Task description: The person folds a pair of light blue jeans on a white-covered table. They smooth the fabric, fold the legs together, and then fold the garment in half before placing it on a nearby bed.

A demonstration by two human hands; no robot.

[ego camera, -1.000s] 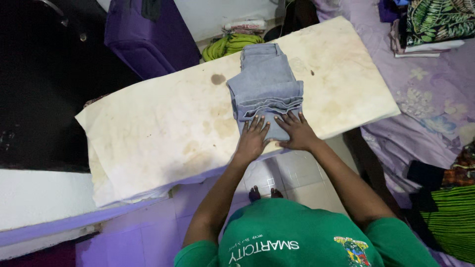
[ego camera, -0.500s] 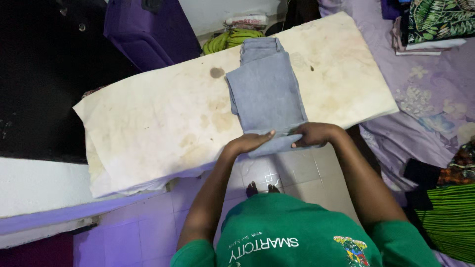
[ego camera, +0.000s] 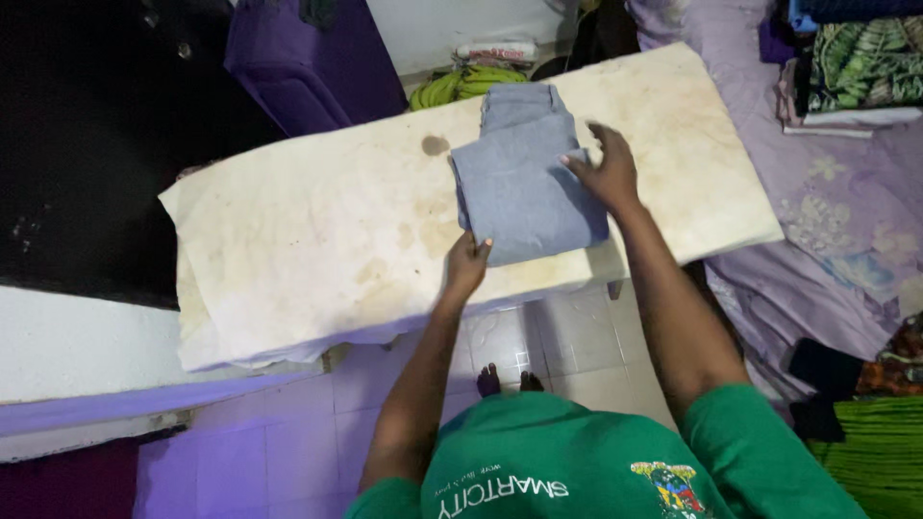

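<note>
- The jeans (ego camera: 527, 183) lie with the long axis pointing away from the person.
- The left hand (ego camera: 465, 266) pinches the near corner.
- The right hand (ego camera: 604, 170) rests open and flat on the right edge, farther up.

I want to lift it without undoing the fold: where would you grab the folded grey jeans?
Probably by both side edges of the folded grey jeans, coming from the near edge of the stained board. The left hand already pinches the near left corner; the right hand rests on the right edge, where the layers stack.
</note>
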